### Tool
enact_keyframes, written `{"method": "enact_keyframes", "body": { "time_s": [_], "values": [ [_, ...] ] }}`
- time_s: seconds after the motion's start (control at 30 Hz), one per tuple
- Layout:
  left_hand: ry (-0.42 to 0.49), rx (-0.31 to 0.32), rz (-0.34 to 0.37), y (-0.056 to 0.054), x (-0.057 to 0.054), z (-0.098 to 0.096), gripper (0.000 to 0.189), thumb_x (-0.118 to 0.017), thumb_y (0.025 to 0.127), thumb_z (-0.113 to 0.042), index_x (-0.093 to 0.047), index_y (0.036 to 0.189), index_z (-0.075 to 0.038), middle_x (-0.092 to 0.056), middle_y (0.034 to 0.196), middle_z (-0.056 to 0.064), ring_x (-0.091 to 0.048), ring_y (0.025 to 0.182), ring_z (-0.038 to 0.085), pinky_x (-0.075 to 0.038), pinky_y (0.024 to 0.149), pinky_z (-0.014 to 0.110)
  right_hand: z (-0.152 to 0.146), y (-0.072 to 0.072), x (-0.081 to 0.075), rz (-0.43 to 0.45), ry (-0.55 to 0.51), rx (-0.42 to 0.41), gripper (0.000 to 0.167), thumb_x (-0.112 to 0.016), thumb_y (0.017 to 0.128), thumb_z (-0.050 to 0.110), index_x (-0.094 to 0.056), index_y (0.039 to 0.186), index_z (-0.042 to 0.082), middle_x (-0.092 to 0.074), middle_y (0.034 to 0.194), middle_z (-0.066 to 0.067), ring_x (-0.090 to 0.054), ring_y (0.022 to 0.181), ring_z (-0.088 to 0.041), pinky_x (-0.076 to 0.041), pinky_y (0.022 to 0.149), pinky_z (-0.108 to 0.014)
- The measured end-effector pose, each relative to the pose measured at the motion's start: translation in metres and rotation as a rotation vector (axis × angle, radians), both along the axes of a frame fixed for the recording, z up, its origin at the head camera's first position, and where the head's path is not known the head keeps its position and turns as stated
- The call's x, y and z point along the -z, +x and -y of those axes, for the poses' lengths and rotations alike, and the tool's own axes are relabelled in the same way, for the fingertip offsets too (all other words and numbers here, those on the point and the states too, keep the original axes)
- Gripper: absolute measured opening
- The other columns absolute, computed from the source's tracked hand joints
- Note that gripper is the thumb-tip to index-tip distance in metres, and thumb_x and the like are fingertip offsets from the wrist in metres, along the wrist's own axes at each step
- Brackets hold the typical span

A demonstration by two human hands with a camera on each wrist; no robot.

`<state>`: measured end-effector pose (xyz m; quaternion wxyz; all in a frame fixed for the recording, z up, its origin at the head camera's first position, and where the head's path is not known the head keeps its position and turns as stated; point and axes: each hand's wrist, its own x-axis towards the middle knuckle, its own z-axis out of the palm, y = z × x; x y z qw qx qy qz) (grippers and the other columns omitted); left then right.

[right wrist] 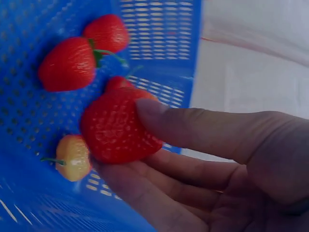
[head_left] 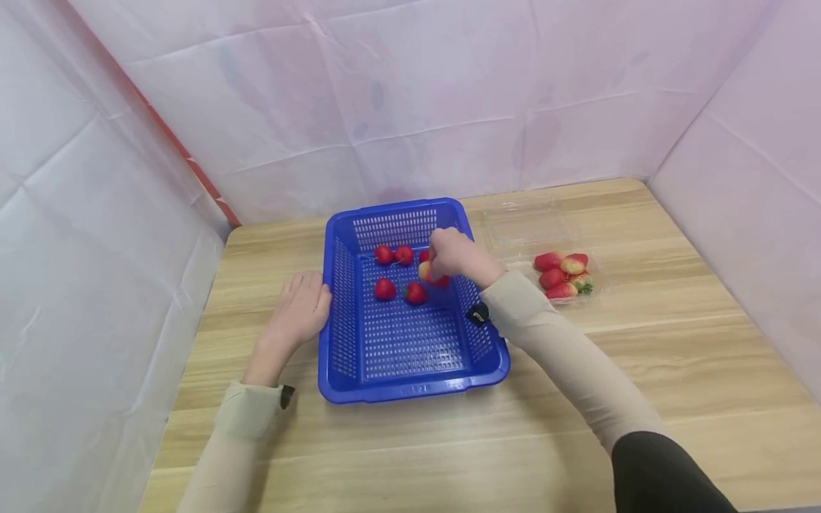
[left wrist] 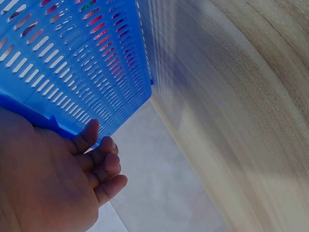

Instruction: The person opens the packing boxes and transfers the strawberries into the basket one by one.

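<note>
A blue plastic basket [head_left: 410,392] with slotted walls stands on the table. My left hand [head_left: 301,306] rests against its left rim; in the left wrist view its fingers [left wrist: 108,188] are loosely bent beside the slotted wall. Inside the basket, toward the right wall, my right hand [head_left: 458,256] pinches a red strawberry [right wrist: 116,128] between thumb and fingers. Near it lie a yellow-red fruit with a green stem [right wrist: 72,158] and two other red strawberries. Two red cherries [head_left: 393,254] sit toward the back of the basket. The right fingers hide part of the held strawberry.
To the right of the basket, a clear plastic box [head_left: 532,224] lies with its lid open toward the back. Several red and yellowish strawberries [head_left: 553,278] are in it. White and pink sheeting [head_left: 423,85] surrounds the wooden table [head_left: 680,356] at the back and sides.
</note>
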<state>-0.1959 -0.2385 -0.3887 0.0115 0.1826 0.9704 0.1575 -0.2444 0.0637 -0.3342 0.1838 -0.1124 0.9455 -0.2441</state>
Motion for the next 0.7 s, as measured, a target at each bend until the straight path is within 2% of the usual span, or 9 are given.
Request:
{"method": "enact_keyframes", "body": {
  "time_s": [0.17, 0.33, 0.5, 0.63, 0.7],
  "values": [
    [0.004, -0.002, 0.005, 0.001, -0.001, 0.000, 0.028, -0.025, 0.103, -0.023, -0.045, 0.097, -0.005, -0.044, 0.093, 0.011, -0.038, 0.090, 0.030, -0.032, 0.082, 0.043, 0.013, 0.000, 0.010, 0.107, 0.116, -0.010, 0.033, -0.074, 0.078, 0.002, -0.058, 0.106, 0.000, -0.060, 0.094, -0.013, -0.059, 0.075, -0.025, -0.051, 0.063, -0.033],
    [0.004, -0.003, 0.017, 0.001, 0.000, 0.000, 0.028, -0.024, 0.104, -0.025, -0.045, 0.098, -0.006, -0.044, 0.093, 0.011, -0.038, 0.090, 0.030, -0.031, 0.081, 0.042, 0.021, -0.001, 0.019, 0.174, 0.175, 0.003, 0.038, -0.072, 0.074, -0.001, -0.057, 0.108, 0.002, -0.058, 0.104, -0.015, -0.060, 0.084, -0.029, -0.052, 0.068, -0.036],
    [0.012, -0.004, 0.016, 0.001, 0.001, 0.000, 0.028, -0.025, 0.104, -0.025, -0.045, 0.097, -0.007, -0.044, 0.092, 0.010, -0.038, 0.089, 0.029, -0.031, 0.080, 0.042, 0.024, -0.004, 0.029, 0.167, 0.171, -0.007, 0.039, -0.070, 0.076, -0.003, -0.057, 0.113, -0.001, -0.058, 0.106, -0.016, -0.060, 0.085, -0.029, -0.053, 0.067, -0.034],
    [0.013, -0.001, 0.009, 0.000, 0.002, 0.000, 0.027, -0.025, 0.104, -0.025, -0.045, 0.097, -0.007, -0.044, 0.091, 0.010, -0.038, 0.089, 0.029, -0.031, 0.080, 0.042, 0.024, -0.005, 0.033, 0.119, 0.172, 0.007, 0.032, -0.068, 0.076, -0.004, -0.060, 0.107, -0.001, -0.061, 0.100, -0.016, -0.060, 0.081, -0.028, -0.052, 0.064, -0.033],
    [0.017, -0.003, 0.008, 0.000, 0.002, 0.000, 0.027, -0.026, 0.104, -0.024, -0.045, 0.097, -0.007, -0.045, 0.091, 0.010, -0.038, 0.089, 0.029, -0.031, 0.080, 0.042, 0.024, -0.004, 0.033, 0.102, 0.177, 0.015, 0.032, -0.068, 0.077, -0.002, -0.060, 0.109, -0.002, -0.061, 0.101, -0.017, -0.060, 0.083, -0.029, -0.052, 0.067, -0.035]
  ]
}}
